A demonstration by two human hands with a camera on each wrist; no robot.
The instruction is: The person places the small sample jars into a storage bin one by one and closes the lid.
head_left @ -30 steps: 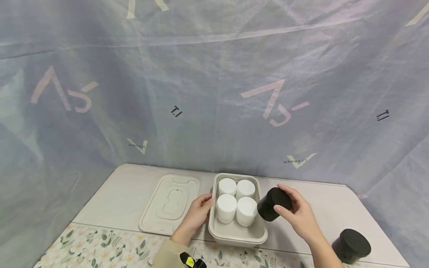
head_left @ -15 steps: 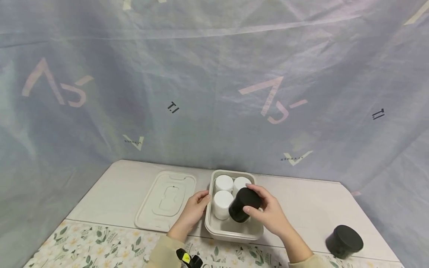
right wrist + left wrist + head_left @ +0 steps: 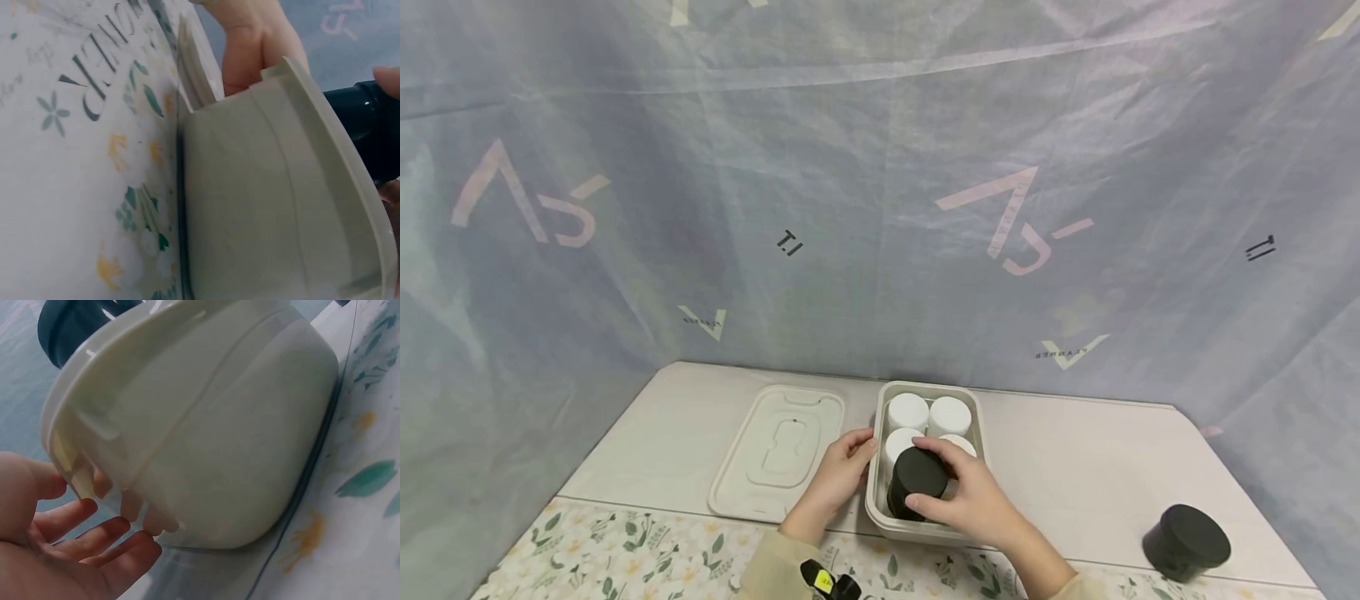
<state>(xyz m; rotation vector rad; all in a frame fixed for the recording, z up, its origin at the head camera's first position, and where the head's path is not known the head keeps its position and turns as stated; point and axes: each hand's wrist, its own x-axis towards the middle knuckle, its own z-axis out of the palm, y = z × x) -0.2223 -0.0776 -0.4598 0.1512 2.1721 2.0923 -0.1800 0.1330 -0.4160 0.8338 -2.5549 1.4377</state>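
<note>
Placement, likely: your right grip (image 3: 976, 497) clamps a black cylindrical jar (image 3: 920, 473) at the beige rectangular plastic tub (image 3: 931, 535)'s near end, loose left grip (image 3: 841, 471) touching its side; probably lower, release.

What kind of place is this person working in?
Probably a makeshift tabletop booth: a printed grey-blue sheet hangs behind and at the sides, and a flower-patterned covering lies along the near side of the pale work surface.
</note>
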